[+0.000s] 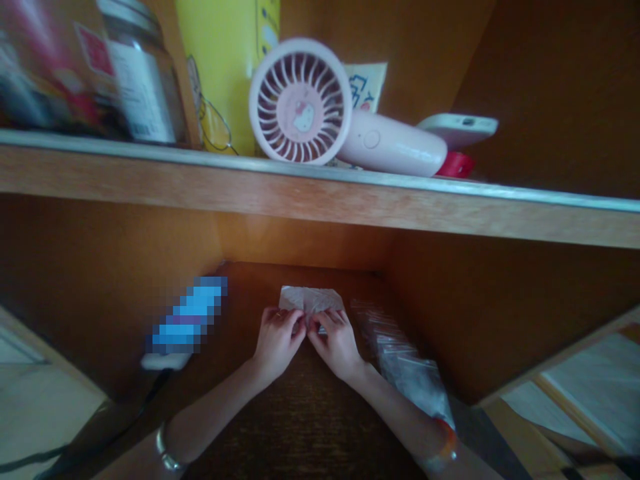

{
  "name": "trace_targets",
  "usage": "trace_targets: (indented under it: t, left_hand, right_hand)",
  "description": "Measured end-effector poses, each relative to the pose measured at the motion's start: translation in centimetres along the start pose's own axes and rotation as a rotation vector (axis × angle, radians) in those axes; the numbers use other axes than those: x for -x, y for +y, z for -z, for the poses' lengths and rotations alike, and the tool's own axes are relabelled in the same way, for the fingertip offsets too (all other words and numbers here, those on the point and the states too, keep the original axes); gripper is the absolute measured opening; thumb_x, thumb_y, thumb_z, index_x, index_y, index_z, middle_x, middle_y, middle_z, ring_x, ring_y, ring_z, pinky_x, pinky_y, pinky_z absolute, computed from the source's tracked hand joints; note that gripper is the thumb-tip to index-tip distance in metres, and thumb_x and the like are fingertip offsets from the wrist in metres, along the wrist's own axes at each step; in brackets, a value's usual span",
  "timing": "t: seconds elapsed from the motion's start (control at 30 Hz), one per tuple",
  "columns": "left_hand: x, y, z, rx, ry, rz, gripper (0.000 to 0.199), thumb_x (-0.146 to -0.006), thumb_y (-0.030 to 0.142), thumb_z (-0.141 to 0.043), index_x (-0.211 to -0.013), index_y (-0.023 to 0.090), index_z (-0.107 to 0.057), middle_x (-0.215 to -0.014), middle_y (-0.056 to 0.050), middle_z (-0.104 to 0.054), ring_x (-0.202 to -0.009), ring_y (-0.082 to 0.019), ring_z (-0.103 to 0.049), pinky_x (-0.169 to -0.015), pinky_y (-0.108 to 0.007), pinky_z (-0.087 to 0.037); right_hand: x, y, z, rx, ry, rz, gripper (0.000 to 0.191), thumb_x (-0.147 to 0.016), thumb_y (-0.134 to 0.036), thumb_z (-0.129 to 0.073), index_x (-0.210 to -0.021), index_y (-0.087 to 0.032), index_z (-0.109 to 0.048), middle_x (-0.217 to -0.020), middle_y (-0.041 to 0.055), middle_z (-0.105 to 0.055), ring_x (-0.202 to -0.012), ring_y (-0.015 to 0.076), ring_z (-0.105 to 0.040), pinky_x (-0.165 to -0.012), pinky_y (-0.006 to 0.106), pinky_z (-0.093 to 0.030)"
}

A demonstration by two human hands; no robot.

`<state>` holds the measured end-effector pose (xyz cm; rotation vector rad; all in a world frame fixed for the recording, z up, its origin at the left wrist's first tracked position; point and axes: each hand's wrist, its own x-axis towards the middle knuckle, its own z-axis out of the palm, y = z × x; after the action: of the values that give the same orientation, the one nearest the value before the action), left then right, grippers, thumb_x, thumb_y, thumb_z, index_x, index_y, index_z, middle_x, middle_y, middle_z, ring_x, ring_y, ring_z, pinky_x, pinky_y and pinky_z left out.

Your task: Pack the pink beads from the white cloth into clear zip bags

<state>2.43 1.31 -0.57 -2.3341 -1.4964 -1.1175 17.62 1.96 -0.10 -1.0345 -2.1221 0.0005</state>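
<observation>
in the head view, the left hand (281,339) and right hand (337,340) pinch a creased white sheet (313,299) over the brown desk (300,427). clear plastic bags (413,380) lie by the right arm. a jar (143,87) stands up high, too blurry inside to tell.

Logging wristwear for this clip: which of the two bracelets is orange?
The right-wrist bracelet: its band shows orange, whereas the left-wrist bangle is silvery and metallic.

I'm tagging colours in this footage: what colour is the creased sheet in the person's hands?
The creased sheet looks pale greyish white, seen in the head view.
</observation>
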Motion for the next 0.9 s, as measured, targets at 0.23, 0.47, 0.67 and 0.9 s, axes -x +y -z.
trace_targets:
  t: [0.23,0.47,0.67,0.9]
  left_hand:
    - [-0.15,-0.77,0.1,0.059,0.085,0.087,0.007,-0.084,0.019,-0.052,-0.089,0.02,-0.057,-0.083,-0.002,-0.07,-0.074,-0.02,-0.064,-0.08,-0.037,-0.039]
    - [-0.05,-0.14,0.23,0.101,0.107,0.043,0.007,-0.082,0.015,-0.052,-0.087,0.019,-0.055,-0.083,-0.001,-0.068,-0.075,-0.017,-0.062,-0.082,-0.035,-0.038]
    - [0.03,-0.24,0.42,0.053,0.01,-0.035,0.023,-0.083,0.01,-0.048,-0.095,0.023,-0.063,-0.097,-0.004,-0.065,-0.088,-0.019,-0.06,-0.083,-0.038,-0.037]
    - [0.05,-0.01,0.21,-0.023,0.005,0.025,0.024,-0.084,0.018,-0.05,-0.105,0.021,-0.062,-0.105,-0.009,-0.063,-0.094,-0.024,-0.059,-0.085,-0.044,-0.037]
  right_hand:
    - [0.23,0.07,-0.06,0.024,0.086,-0.046,0.009,-0.08,-0.015,-0.052,-0.072,-0.018,-0.056,-0.07,0.0019,-0.062,-0.071,0.018,-0.055,-0.071,0.03,-0.035]
    - [0.23,0.17,-0.27,-0.044,0.037,-0.054,0.009,-0.08,-0.014,-0.05,-0.075,-0.018,-0.057,-0.075,0.0029,-0.064,-0.073,0.0183,-0.058,-0.074,0.032,-0.039]
    - [0.3,-0.13,-0.18,-0.165,-0.054,-0.117,0.012,-0.085,-0.016,-0.044,-0.085,-0.017,-0.056,-0.076,0.0039,-0.064,-0.069,0.0162,-0.061,-0.066,0.027,-0.045]
    - [0.19,0.12,-0.39,-0.082,-0.065,-0.094,0.011,-0.087,-0.015,-0.045,-0.084,-0.017,-0.056,-0.079,0.0044,-0.064,-0.072,0.0173,-0.062,-0.072,0.03,-0.046]
